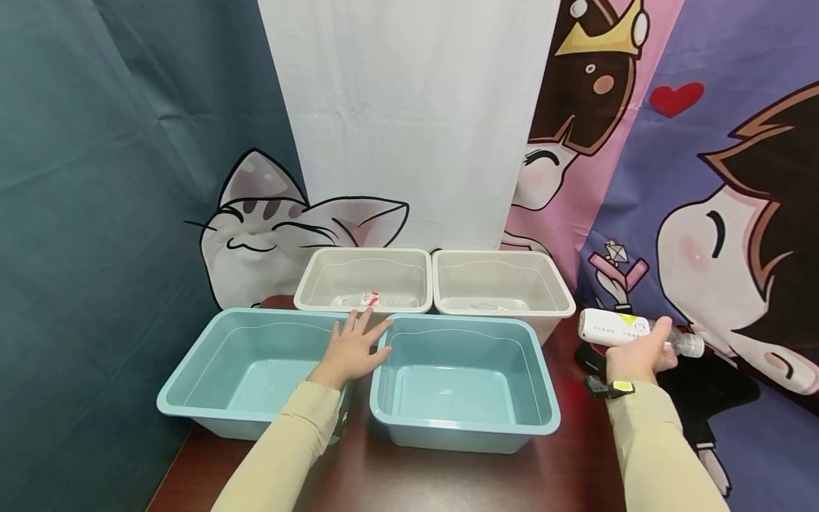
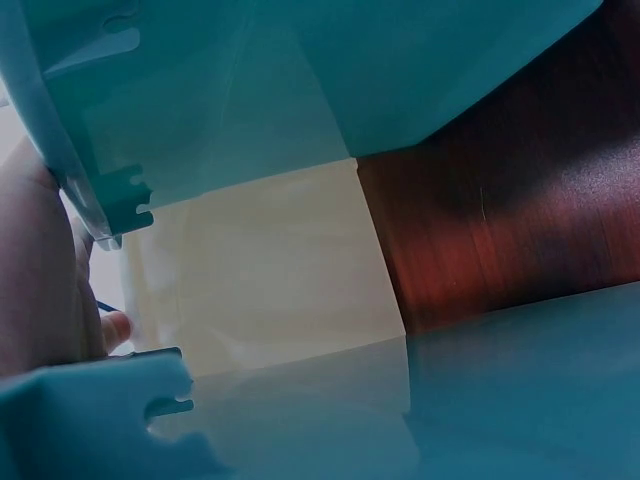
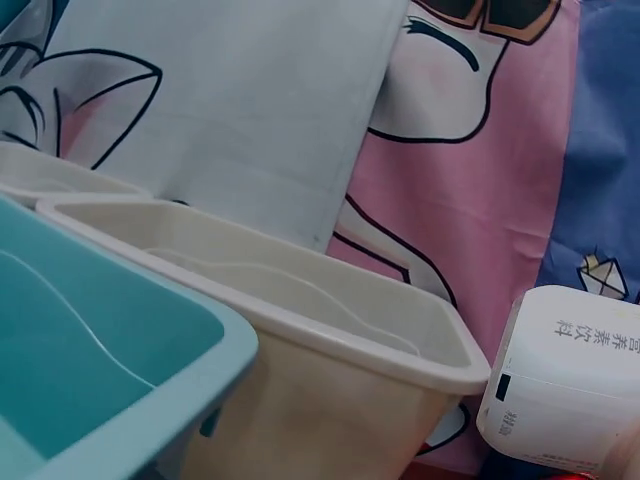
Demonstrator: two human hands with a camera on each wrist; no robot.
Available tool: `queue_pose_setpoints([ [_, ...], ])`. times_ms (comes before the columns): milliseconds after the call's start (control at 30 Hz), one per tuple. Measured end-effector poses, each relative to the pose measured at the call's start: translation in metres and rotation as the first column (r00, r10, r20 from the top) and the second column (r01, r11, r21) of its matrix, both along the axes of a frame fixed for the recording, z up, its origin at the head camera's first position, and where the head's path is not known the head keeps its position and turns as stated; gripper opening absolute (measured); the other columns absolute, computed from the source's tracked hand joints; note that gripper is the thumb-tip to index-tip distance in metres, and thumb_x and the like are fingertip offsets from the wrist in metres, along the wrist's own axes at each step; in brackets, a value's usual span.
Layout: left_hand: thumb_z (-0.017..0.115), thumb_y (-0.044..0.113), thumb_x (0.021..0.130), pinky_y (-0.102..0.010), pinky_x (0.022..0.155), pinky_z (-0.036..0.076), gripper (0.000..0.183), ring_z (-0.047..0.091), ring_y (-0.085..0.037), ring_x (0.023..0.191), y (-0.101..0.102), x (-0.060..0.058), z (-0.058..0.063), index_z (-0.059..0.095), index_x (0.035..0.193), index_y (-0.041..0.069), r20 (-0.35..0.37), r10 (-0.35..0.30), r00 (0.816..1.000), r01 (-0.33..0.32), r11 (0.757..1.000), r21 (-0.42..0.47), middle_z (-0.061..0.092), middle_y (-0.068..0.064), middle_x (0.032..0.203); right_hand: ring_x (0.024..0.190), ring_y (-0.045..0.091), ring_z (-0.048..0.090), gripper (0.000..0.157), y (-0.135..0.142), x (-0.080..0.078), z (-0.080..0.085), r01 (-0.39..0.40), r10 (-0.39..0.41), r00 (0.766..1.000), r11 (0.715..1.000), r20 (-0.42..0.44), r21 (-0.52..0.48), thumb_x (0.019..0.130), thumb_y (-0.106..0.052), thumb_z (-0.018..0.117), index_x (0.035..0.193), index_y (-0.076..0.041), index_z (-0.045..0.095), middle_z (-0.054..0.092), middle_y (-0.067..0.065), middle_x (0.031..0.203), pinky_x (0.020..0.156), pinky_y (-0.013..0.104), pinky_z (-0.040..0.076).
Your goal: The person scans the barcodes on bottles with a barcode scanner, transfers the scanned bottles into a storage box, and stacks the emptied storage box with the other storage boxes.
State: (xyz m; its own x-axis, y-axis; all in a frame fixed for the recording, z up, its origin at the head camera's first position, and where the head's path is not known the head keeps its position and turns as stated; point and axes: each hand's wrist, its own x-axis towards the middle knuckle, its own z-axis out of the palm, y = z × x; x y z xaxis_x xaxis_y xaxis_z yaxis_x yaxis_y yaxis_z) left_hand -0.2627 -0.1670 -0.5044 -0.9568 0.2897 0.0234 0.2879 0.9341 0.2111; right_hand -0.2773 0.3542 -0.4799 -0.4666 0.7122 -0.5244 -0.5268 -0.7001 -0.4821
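My right hand [image 1: 640, 353] grips a plastic drink bottle [image 1: 611, 327] lying almost level, right of the tubs. It has a white label with a yellow patch, and its clear capped end points right. In the right wrist view the bottle's white label [image 3: 565, 385] shows at the lower right. My left hand [image 1: 350, 348] has its fingers spread over the neighbouring rims of the left blue tub [image 1: 256, 366] and the right blue tub [image 1: 457, 387]. In the left wrist view, part of the left hand [image 2: 40, 270] shows between the two blue tub edges; whether it presses them I cannot tell.
Behind the blue tubs stand a left cream tub [image 1: 365, 257] and a right cream tub [image 1: 495, 267]. A clear bottle with a red-and-white label [image 1: 370, 299] lies in the left one. A dark red tabletop [image 1: 461, 480] bears them, before a printed curtain [image 1: 409, 121].
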Motion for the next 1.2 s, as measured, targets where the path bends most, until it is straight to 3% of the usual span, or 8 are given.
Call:
queue_pose_setpoints([
  [333, 0.042, 0.064, 0.099, -0.072, 0.117, 0.012, 0.064, 0.01, -0.042, 0.154, 0.0, 0.0, 0.0, 0.032, 0.158, 0.042, -0.007, -0.005, 1.0, 0.005, 1.0, 0.007, 0.014, -0.01, 0.169, 0.11, 0.004, 0.055, 0.061, -0.012, -0.009, 0.007, -0.013, 0.014, 1.0, 0.998, -0.022, 0.054, 0.083, -0.029, 0.084, 0.127, -0.028, 0.041, 0.05, -0.012, 0.123, 0.086, 0.017, 0.05],
  [467, 0.042, 0.064, 0.099, -0.072, 0.117, 0.011, 0.064, 0.01, -0.042, 0.154, -0.001, 0.0, 0.0, 0.032, 0.158, 0.041, -0.006, -0.005, 1.0, 0.005, 1.0, 0.008, 0.014, -0.01, 0.169, 0.111, 0.008, 0.055, 0.062, -0.016, -0.013, 0.012, -0.074, 0.075, 0.997, 0.996, -0.01, 0.057, 0.084, -0.033, 0.083, 0.127, -0.033, 0.039, 0.049, -0.013, 0.123, 0.089, 0.032, 0.051],
  [567, 0.042, 0.064, 0.099, -0.072, 0.117, 0.011, 0.064, 0.01, -0.042, 0.154, -0.001, 0.0, 0.0, 0.032, 0.158, 0.041, -0.007, -0.004, 1.0, 0.004, 1.0, 0.007, 0.014, -0.01, 0.169, 0.111, 0.009, 0.054, 0.06, -0.019, -0.015, 0.017, -0.12, 0.119, 0.993, 0.991, 0.022, 0.059, 0.084, -0.037, 0.083, 0.125, -0.036, 0.04, 0.048, -0.013, 0.124, 0.089, 0.035, 0.049],
  [800, 0.043, 0.062, 0.099, -0.072, 0.117, 0.01, 0.063, 0.01, -0.042, 0.154, 0.0, 0.0, 0.0, 0.032, 0.158, 0.041, 0.005, 0.0, 1.0, 0.0, 1.0, 0.011, 0.014, -0.01, 0.169, 0.112, 0.005, 0.054, 0.061, -0.026, -0.027, 0.024, -0.088, 0.093, 0.994, 0.992, -0.054, 0.091, 0.083, -0.03, 0.085, 0.126, -0.032, 0.041, 0.048, -0.012, 0.126, 0.092, 0.02, 0.048],
  [1200, 0.044, 0.063, 0.099, -0.073, 0.116, 0.011, 0.063, 0.01, -0.042, 0.154, 0.0, 0.0, 0.001, 0.033, 0.157, 0.041, -0.006, -0.007, 1.0, 0.007, 1.0, 0.02, 0.017, -0.012, 0.169, 0.115, 0.009, 0.057, 0.064, -0.035, -0.045, 0.041, -0.086, 0.108, 0.984, 0.985, -0.144, 0.15, 0.085, -0.022, 0.083, 0.132, -0.03, 0.04, 0.05, -0.009, 0.13, 0.092, 0.021, 0.051],
])
